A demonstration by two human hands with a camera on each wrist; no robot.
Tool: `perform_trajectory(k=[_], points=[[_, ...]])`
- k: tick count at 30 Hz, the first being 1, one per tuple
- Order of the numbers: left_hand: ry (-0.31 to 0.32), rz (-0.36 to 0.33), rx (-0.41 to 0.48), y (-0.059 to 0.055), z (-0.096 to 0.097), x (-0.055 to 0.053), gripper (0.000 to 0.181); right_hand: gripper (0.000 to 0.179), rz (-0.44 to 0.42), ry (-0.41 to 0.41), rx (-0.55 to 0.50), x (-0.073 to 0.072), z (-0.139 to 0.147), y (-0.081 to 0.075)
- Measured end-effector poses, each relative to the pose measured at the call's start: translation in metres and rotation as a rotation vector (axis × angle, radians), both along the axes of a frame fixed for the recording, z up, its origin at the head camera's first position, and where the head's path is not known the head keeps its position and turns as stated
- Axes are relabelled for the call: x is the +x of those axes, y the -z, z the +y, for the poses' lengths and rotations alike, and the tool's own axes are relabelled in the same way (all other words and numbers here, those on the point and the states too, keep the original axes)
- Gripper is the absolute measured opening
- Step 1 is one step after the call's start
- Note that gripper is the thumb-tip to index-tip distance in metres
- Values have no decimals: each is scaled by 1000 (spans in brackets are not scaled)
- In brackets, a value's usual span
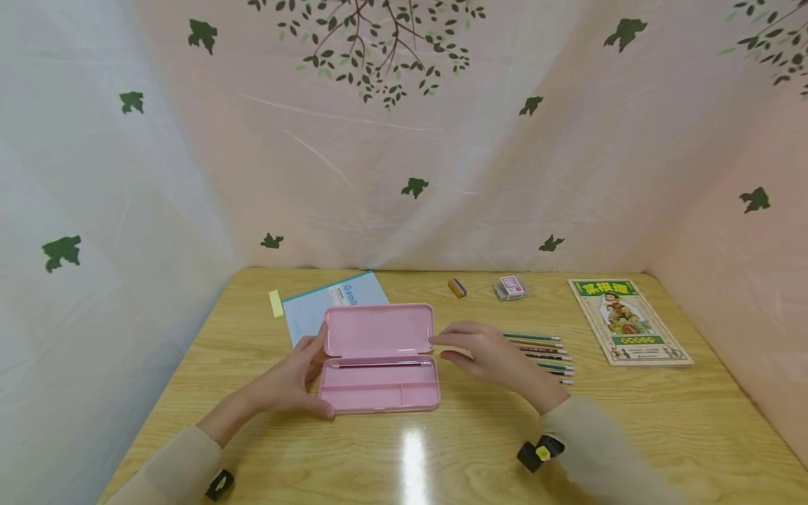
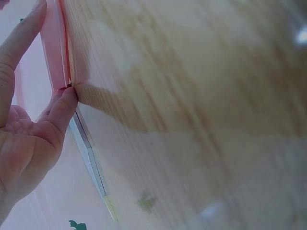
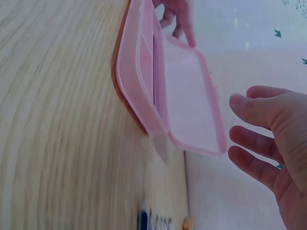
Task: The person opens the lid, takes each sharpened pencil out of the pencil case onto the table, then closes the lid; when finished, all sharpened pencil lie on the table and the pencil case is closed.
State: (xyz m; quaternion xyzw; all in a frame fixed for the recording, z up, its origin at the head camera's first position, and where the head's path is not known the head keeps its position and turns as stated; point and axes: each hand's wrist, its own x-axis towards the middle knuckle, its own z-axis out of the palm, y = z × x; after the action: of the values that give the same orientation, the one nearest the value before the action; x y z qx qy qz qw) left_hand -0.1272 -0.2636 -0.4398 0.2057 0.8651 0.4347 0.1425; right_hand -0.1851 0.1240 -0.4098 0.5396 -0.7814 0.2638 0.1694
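A pink pencil case [image 1: 362, 399] lies on the table with its lid [image 1: 380, 331] raised at the back. One dark pencil [image 1: 381, 364] rests in the long rear compartment; the front part is split by a small divider. My left hand [image 1: 297, 379] holds the case's left end, thumb at the front corner and a finger reaching up beside the lid; the left wrist view shows the fingers against its pink edge. Just right of the lid is my right hand [image 1: 482, 351], fingers loosely bent. A gap separates these fingertips [image 3: 238, 101] from the lid in the right wrist view.
Several pencils [image 1: 549, 354] lie in a row, partly hidden behind my right hand. Toward the back are an eraser-like block [image 1: 457, 288] and a small clear box [image 1: 510, 287]. A booklet [image 1: 621, 322] lies right; a blue notebook [image 1: 299, 315] and yellow strip [image 1: 275, 304] lie left.
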Motion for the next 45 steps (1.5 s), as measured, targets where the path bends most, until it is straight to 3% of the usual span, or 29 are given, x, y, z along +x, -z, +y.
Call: perform_trajectory(k=[7, 18, 26, 31, 38, 45], points=[[2, 1, 11, 2, -1, -1, 145, 26, -124, 5, 114, 3, -36, 13], [-6, -18, 21, 4, -2, -1, 145, 23, -270, 140, 253, 12, -59, 27], [5, -12, 41, 4, -2, -1, 145, 26, -300, 126, 257, 12, -61, 32], [0, -13, 30, 4, -2, -1, 145, 27, -283, 119, 253, 12, -62, 35], [14, -10, 79, 5, -1, -1, 145, 27, -262, 114, 267, 14, -65, 36], [14, -15, 78, 4, -1, 0, 144, 29, -260, 127, 354, 15, -68, 32]])
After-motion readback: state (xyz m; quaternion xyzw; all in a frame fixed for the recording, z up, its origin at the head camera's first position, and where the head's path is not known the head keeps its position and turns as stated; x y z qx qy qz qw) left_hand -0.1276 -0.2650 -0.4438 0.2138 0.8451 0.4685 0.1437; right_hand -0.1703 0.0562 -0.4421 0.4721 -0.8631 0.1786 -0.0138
